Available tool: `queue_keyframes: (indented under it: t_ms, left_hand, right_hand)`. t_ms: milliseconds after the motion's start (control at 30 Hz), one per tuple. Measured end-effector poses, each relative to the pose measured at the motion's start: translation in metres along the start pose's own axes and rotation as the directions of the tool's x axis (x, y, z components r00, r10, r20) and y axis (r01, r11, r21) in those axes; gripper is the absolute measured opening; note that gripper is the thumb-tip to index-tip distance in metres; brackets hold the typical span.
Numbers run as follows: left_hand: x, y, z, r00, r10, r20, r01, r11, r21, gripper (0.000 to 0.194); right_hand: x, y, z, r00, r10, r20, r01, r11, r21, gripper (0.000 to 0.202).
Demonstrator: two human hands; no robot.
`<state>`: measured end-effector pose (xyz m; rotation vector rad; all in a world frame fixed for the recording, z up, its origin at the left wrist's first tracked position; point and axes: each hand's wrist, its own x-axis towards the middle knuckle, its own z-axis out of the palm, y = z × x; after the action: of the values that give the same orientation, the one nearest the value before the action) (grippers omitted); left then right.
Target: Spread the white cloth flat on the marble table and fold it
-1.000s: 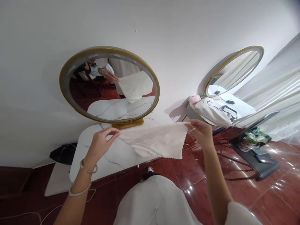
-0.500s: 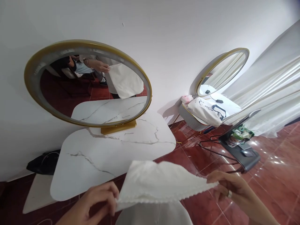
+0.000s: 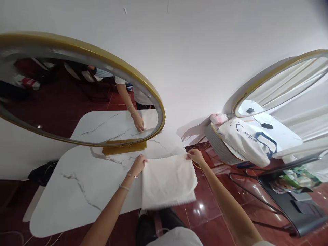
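Note:
A white cloth (image 3: 169, 181) with a scalloped edge is stretched between my hands over the right end of the marble-patterned table (image 3: 69, 205). Its near part hangs past the table's front edge. My left hand (image 3: 138, 164) pinches the far left corner, close to the tabletop. At the far right corner, my right hand (image 3: 196, 156) grips the cloth between thumb and fingers. The oval mirror (image 3: 138, 76) behind the table reflects one arm and part of the cloth.
Right of the table stands a ribbed side table (image 3: 217, 145) bearing a white bag (image 3: 246, 141) and a pink-and-white packet (image 3: 218, 118). A black chair (image 3: 282, 205) holds a green package (image 3: 297, 179). A black bag (image 3: 42, 173) lies at the left.
Both hands have moved forward, carrying the cloth from in front of my body onto the table's right end. The cloth is now spread flatter. My view has shifted too.

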<state>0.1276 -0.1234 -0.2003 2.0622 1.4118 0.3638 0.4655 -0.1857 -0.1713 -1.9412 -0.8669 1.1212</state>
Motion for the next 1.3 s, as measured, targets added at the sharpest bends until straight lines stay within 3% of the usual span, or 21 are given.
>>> queue_keyframes:
  t_ms: [133, 267, 433, 700, 767, 833, 900, 967, 1033, 1133, 1300]
  left_hand:
    - [0.021, -0.007, 0.007, 0.997, -0.012, -0.071, 0.02, 0.994, 0.107, 0.03]
    - [0.021, -0.003, 0.009, 0.989, 0.011, -0.145, 0.02, 0.978, 0.21, 0.033]
    - [0.02, 0.012, 0.025, 0.965, -0.004, -0.262, 0.084, 0.951, 0.296, 0.039]
    - [0.032, 0.035, 0.048, 0.891, 0.019, -0.453, 0.146, 0.934, 0.326, 0.05]
    - [0.029, 0.042, 0.055, 0.879, 0.006, -0.478, 0.18, 0.922, 0.342, 0.054]
    - [0.021, 0.049, 0.064, 0.892, 0.02, -0.452, 0.171, 0.91, 0.378, 0.055]
    - [0.016, 0.053, 0.073, 0.916, 0.076, -0.395, 0.103, 0.905, 0.413, 0.054]
    - [0.018, 0.054, 0.079, 0.928, 0.091, -0.36, 0.072, 0.907, 0.416, 0.053]
    - [0.029, 0.052, 0.081, 0.928, 0.026, -0.372, 0.133, 0.908, 0.397, 0.056]
    - [0.057, 0.047, 0.077, 0.928, -0.06, -0.368, 0.215, 0.892, 0.397, 0.064]
    - [0.109, 0.04, 0.061, 0.936, -0.088, -0.341, 0.223, 0.897, 0.381, 0.055]
  right_hand:
    - [0.038, 0.006, 0.014, 0.998, -0.052, -0.029, 0.051, 0.997, -0.056, 0.011]
    - [0.06, 0.011, 0.022, 0.994, -0.1, -0.036, 0.098, 0.993, -0.062, 0.01]
    - [0.08, 0.009, 0.036, 0.986, -0.154, -0.066, 0.151, 0.987, -0.048, 0.006]
    - [0.099, 0.004, 0.042, 0.96, -0.245, -0.134, 0.24, 0.969, -0.052, 0.014]
    - [0.094, 0.006, 0.044, 0.947, -0.286, -0.145, 0.277, 0.958, -0.077, 0.023]
    - [0.081, 0.01, 0.05, 0.927, -0.346, -0.147, 0.334, 0.937, -0.103, 0.036]
    - [0.063, 0.018, 0.061, 0.864, -0.497, -0.078, 0.471, 0.853, -0.223, 0.043]
    - [0.046, 0.025, 0.077, 0.763, -0.641, 0.089, 0.61, 0.667, -0.426, 0.047]
    - [0.037, 0.03, 0.094, 0.72, -0.654, 0.235, 0.632, 0.477, -0.611, 0.051]
    - [0.042, 0.025, 0.115, 0.789, -0.564, 0.244, 0.517, 0.395, -0.76, 0.058]
    - [0.078, -0.004, 0.13, 0.861, -0.471, 0.194, 0.407, 0.406, -0.818, 0.068]
